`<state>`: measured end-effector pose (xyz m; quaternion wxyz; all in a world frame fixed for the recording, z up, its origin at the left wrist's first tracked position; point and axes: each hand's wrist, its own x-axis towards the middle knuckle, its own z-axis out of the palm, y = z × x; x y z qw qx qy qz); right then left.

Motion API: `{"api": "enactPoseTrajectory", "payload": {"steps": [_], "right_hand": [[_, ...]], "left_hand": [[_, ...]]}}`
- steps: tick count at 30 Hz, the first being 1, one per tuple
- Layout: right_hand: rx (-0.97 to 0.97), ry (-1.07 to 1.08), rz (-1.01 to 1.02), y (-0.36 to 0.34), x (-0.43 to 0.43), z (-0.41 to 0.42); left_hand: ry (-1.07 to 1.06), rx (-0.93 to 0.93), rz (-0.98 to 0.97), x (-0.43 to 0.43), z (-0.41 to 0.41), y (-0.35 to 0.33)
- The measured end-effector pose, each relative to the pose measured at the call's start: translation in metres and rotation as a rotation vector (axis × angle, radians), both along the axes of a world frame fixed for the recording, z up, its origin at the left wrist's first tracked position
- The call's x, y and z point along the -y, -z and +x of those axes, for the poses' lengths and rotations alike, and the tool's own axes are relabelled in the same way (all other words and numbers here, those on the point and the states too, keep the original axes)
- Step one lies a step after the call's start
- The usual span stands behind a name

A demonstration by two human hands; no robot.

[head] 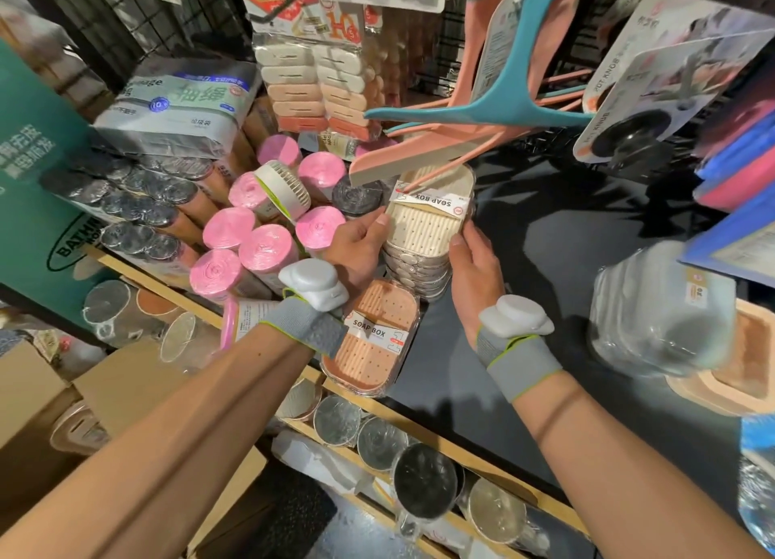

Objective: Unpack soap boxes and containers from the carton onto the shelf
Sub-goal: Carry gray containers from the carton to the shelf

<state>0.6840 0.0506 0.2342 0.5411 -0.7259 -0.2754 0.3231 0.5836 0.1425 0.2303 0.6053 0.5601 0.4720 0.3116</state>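
A stack of cream soap boxes (427, 227) stands on the black shelf (557, 265), its top one wearing a white "SOAP BOX" label. My left hand (360, 244) grips the stack's left side, thumb on the top box. My right hand (474, 277) holds the stack's right side with curled fingers. A pink-orange soap box (373, 340) with the same label lies on the shelf just in front of the stack, under my left wrist. The carton (37, 395) sits low at the left, its inside hidden.
Pink bag rolls (251, 240) and silver rolls (138, 206) crowd the shelf's left. Teal and pink hangers (495, 109) dangle right above the stack. A wrapped clear container (662, 311) stands at the right. More rolls (423, 483) fill the lower shelf.
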Motion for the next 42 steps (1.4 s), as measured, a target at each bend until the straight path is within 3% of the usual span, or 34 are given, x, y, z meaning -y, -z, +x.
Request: {"api": "enactPoseTrajectory", "payload": {"steps": [4,15,21,28,33,42], "right_hand": [[-0.050,-0.002,-0.031,0.002,0.001,-0.006],[-0.110,-0.051,-0.039,0.000,0.002,-0.010],[-0.191,-0.026,-0.053,0.003,0.000,-0.014],[-0.211,-0.005,-0.062,0.005,0.001,-0.016],[-0.278,0.169,0.007,-0.001,0.014,-0.016],[-0.311,0.095,0.030,-0.019,0.047,-0.065]], "left_hand": [[-0.045,-0.016,-0.171,0.000,0.001,0.005],[-0.006,-0.104,-0.088,-0.001,-0.003,-0.002],[-0.040,-0.088,-0.136,0.001,-0.002,-0.003],[0.015,-0.030,-0.169,0.004,-0.006,-0.006],[-0.033,0.092,-0.157,0.011,-0.022,-0.015],[-0.107,0.160,-0.205,0.032,-0.113,-0.020]]}}
